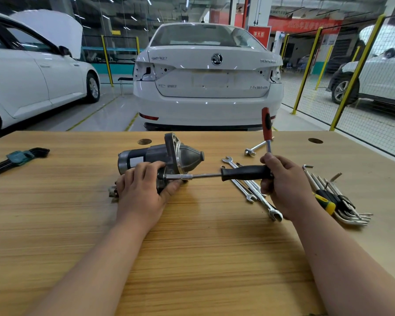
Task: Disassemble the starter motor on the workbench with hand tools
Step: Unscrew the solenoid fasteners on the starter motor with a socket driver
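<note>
Left hand (141, 185) curls over the motor (160, 156), which lies on its side mid-desk (192, 247). Right hand (281, 181) is wrapped round the driver (242, 173), shaft level, tip at the motor's near end. A red tool (266, 124) rises behind that hand. Spanners (251, 190) lie beneath.

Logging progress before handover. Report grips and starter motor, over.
Left grip holds starter motor down. Right grip holds black driver, tip at motor. Wrenches lie beneath the driver.
</note>
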`<move>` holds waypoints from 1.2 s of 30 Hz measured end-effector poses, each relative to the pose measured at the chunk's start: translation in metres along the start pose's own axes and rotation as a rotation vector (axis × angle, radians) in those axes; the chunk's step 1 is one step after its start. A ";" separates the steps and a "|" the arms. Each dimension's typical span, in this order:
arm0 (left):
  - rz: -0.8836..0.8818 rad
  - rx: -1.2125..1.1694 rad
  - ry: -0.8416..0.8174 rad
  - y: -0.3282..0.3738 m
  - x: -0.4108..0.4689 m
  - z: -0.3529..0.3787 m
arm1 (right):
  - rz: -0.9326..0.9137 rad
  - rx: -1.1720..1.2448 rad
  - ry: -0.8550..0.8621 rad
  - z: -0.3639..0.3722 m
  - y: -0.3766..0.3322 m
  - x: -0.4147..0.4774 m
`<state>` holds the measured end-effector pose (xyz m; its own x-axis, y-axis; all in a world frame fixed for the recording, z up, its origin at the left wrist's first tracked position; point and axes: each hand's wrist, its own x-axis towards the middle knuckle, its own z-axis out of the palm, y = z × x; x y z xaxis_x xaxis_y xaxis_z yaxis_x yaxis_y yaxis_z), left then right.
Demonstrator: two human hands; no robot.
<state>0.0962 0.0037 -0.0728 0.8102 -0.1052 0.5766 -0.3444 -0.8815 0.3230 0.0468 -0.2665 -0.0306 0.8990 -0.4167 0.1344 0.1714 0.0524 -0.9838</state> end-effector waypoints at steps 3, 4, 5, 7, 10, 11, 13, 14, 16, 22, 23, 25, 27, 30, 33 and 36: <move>0.002 0.018 -0.005 0.000 0.000 0.000 | 0.026 0.023 -0.008 0.004 -0.004 0.000; 0.003 0.021 -0.008 0.000 0.000 0.000 | 0.038 0.010 0.002 0.007 -0.007 0.001; 0.003 0.024 -0.010 0.000 0.000 0.000 | 0.065 -0.001 0.013 0.011 -0.010 0.003; 0.002 0.026 -0.014 0.000 -0.001 0.000 | 0.154 -0.015 0.021 0.016 -0.019 0.006; 0.001 0.027 -0.013 0.000 0.000 0.000 | 0.116 -0.222 -0.066 0.015 -0.030 0.008; 0.001 0.027 -0.009 0.000 0.000 0.000 | 0.038 -0.324 -0.097 0.013 -0.031 0.008; -0.001 0.032 -0.001 0.000 0.000 0.001 | -0.135 -0.439 -0.129 0.008 -0.032 0.006; 0.000 0.035 0.000 0.000 0.000 0.002 | -0.200 -0.426 -0.141 0.006 -0.032 0.005; -0.001 0.039 -0.002 0.000 0.001 0.002 | -0.301 -0.344 -0.167 0.004 -0.030 0.003; -0.005 0.024 0.003 0.000 0.000 0.002 | -0.490 -0.312 -0.232 -0.002 -0.012 -0.011; -0.006 0.022 0.008 -0.001 0.000 0.002 | -0.492 -0.336 -0.241 -0.003 -0.010 -0.014; -0.004 0.029 0.003 -0.001 -0.001 0.002 | -0.470 -0.358 -0.247 -0.003 -0.009 -0.016; 0.001 0.038 -0.011 -0.001 -0.001 0.000 | -0.443 -0.339 -0.220 -0.003 -0.008 -0.016; 0.014 0.031 -0.009 0.000 -0.001 -0.001 | -0.402 -0.378 -0.173 -0.003 -0.006 -0.014; 0.014 0.014 0.002 0.000 -0.001 -0.002 | -0.350 -0.359 -0.170 -0.002 -0.004 -0.012; 0.004 0.015 0.006 0.001 -0.001 -0.002 | -0.337 -0.306 -0.164 0.000 -0.006 -0.011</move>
<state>0.0940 0.0034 -0.0720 0.8060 -0.1062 0.5823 -0.3407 -0.8878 0.3096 0.0355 -0.2621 -0.0263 0.8698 -0.2143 0.4445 0.3599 -0.3408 -0.8685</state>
